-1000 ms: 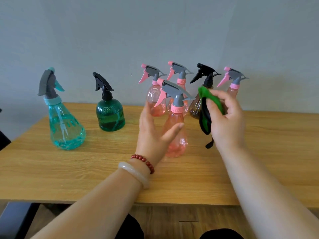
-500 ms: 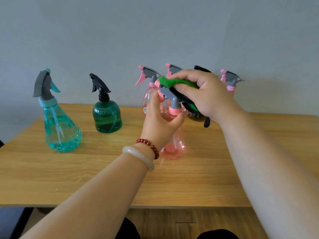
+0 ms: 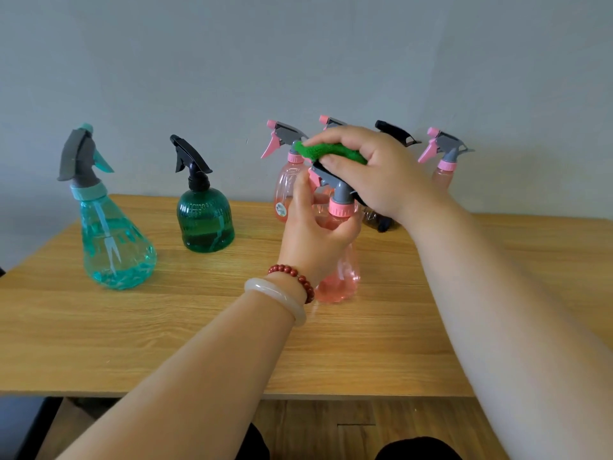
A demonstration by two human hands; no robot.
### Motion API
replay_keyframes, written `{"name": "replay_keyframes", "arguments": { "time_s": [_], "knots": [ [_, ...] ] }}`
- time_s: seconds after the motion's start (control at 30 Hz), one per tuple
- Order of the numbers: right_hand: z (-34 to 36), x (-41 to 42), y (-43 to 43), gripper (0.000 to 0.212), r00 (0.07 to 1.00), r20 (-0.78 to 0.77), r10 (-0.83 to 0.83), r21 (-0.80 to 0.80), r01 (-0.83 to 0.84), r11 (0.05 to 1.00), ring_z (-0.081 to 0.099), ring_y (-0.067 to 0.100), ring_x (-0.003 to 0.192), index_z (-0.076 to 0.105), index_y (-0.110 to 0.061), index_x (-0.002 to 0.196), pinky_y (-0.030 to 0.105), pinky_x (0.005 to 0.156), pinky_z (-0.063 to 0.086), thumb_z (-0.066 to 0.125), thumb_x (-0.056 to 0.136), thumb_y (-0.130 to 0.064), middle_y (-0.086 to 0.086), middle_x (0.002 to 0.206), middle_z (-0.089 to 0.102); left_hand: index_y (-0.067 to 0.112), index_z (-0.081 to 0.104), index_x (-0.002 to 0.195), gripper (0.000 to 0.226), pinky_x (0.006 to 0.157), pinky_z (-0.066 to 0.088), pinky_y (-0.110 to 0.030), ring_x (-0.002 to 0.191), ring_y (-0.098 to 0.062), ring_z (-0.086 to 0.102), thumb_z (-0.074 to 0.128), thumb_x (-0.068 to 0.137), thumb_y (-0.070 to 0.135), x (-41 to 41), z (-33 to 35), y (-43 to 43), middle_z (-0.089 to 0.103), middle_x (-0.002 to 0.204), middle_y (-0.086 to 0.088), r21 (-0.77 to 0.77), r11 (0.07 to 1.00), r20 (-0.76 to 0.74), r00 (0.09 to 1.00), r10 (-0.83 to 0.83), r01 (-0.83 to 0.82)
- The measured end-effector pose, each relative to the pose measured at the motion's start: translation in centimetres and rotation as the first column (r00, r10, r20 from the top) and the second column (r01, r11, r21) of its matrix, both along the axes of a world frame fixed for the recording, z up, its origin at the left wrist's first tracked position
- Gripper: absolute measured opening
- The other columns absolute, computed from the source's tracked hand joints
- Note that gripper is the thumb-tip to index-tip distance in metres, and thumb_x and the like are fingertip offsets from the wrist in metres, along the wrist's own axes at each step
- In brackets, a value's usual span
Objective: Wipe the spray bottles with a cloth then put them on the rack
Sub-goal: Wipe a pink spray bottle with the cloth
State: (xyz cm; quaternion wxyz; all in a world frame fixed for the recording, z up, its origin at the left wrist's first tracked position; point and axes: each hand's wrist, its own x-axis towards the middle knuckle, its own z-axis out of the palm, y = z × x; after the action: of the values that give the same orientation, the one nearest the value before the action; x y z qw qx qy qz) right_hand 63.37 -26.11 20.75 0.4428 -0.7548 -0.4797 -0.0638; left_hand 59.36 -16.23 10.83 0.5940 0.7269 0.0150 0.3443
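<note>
The right hand [image 3: 374, 174] is coming over the sprayer [image 3: 341, 190] from the side now, clutching the cloth [image 3: 331, 153] and pressing it on top; the left hand [image 3: 315, 234] is gripping the pink bottle [image 3: 341, 273] by its neck, upright on the table [image 3: 132, 327], other bottles [image 3: 286, 190] just behind

sticker [image 3: 281, 209] on rear pink bottle [image 3: 284, 182], unreadable

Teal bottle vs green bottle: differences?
The teal bottle is tall and cone-shaped; the green bottle is squat and domed. The teal bottle is pale and see-through, with a grey head and teal collar; the green bottle is dark, with an all-black head. The teal bottle stands nearer the camera than the green bottle. Both stand upright on the table, untouched.
</note>
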Motion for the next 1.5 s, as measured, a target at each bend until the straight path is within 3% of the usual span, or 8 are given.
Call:
{"name": "replay_keyframes", "arguments": {
  "time_s": [0.2,0.53,0.83,1.13,1.2,1.37,1.43,1.5],
  "knots": [
    [-2.7,0.2,-2.3,0.032,0.999,-0.034,-0.035,0.192,0.041,0.981,0.059,-0.007,0.109,0.065,-0.035,0.108,0.008,0.091,0.042,0.058,0.095,-0.006,-0.022,0.112,0.065,0.040,0.027,0.135,0.072,0.070,0.057,-0.019,0.078,-0.009,0.066,0.075,0.085,0.019,-0.2,0.1,-0.2,0.059,0.114,-0.007,0.013,1.000,0.010,1.000,-0.004,0.004],
    [0.4,0.3,0.1,0.027,0.999,-0.051,-0.009,-0.019,0.008,1.000,0.061,-0.007,0.102,0.069,-0.039,0.107,0.013,0.089,0.049,0.057,0.098,-0.016,-0.020,0.111,0.068,0.026,0.014,0.153,0.087,0.061,0.046,-0.011,0.065,0.005,0.060,0.071,0.088,0.021,-0.2,-0.1,-0.3,0.064,0.083,0.004,0.025,0.999,-0.033,0.999,0.039,-0.038],
    [-2.5,0.3,-2.1,0.034,0.993,-0.111,-0.039,0.223,0.063,0.973,0.063,-0.004,0.104,0.068,-0.039,0.101,0.012,0.088,0.047,0.058,0.095,-0.007,-0.026,0.100,0.069,0.026,0.021,0.151,0.084,0.068,0.055,-0.021,0.074,-0.008,0.066,0.074,0.085,0.023,0.0,-0.3,-0.5,0.068,0.088,-0.001,0.028,0.998,-0.012,0.998,0.058,-0.058],
    [1.0,-0.7,1.3,0.031,0.964,0.255,-0.071,-0.138,0.109,0.984,0.049,-0.010,0.107,0.070,-0.029,0.116,0.000,0.080,0.037,0.055,0.095,-0.012,-0.027,0.111,0.057,0.021,0.016,0.153,0.088,0.059,0.045,-0.012,0.064,0.000,0.060,0.073,0.086,0.024,-0.3,-0.3,-0.5,0.065,0.081,0.003,0.025,0.998,-0.005,0.998,0.063,-0.063],
    [0.7,-0.3,1.3,0.030,0.981,0.179,-0.074,-0.095,0.092,0.991,0.060,-0.001,0.100,0.070,-0.033,0.112,0.014,0.083,0.047,0.056,0.095,-0.013,-0.036,0.103,0.058,0.021,0.020,0.152,0.085,0.060,0.045,-0.011,0.064,0.002,0.059,0.073,0.086,0.023,-0.2,-0.3,-0.6,0.064,0.082,0.003,0.033,0.996,0.006,0.997,0.080,-0.080],
    [-1.3,0.4,-0.4,0.028,0.991,-0.127,-0.047,0.119,0.063,0.991,0.065,-0.004,0.098,0.069,-0.041,0.103,0.019,0.088,0.049,0.055,0.098,-0.017,-0.023,0.097,0.070,0.024,0.021,0.151,0.085,0.066,0.050,-0.016,0.069,0.000,0.061,0.075,0.085,0.023,0.0,-0.5,-0.6,0.067,0.088,0.000,0.032,0.996,0.017,0.996,0.087,-0.087],
    [-1.9,0.1,-0.6,0.025,0.982,0.077,-0.174,0.071,0.169,0.983,0.061,-0.006,0.102,0.067,-0.030,0.118,0.014,0.090,0.045,0.052,0.100,-0.020,-0.020,0.109,0.068,0.025,0.019,0.151,0.087,0.064,0.048,-0.012,0.067,0.004,0.059,0.075,0.084,0.022,0.0,-0.5,-0.6,0.064,0.086,0.004,0.038,0.995,0.005,0.996,0.090,-0.090],
    [-2.3,-0.4,-0.3,0.032,0.853,0.460,-0.246,0.026,0.264,0.964,0.058,0.007,0.112,0.064,-0.019,0.128,0.018,0.095,0.042,0.049,0.100,-0.018,-0.007,0.123,0.066,0.024,0.018,0.152,0.089,0.061,0.044,-0.008,0.065,0.008,0.056,0.075,0.084,0.022,-0.2,-0.4,-0.7,0.060,0.082,0.008,0.051,0.994,-0.002,0.995,0.101,-0.101]
  ]
}}
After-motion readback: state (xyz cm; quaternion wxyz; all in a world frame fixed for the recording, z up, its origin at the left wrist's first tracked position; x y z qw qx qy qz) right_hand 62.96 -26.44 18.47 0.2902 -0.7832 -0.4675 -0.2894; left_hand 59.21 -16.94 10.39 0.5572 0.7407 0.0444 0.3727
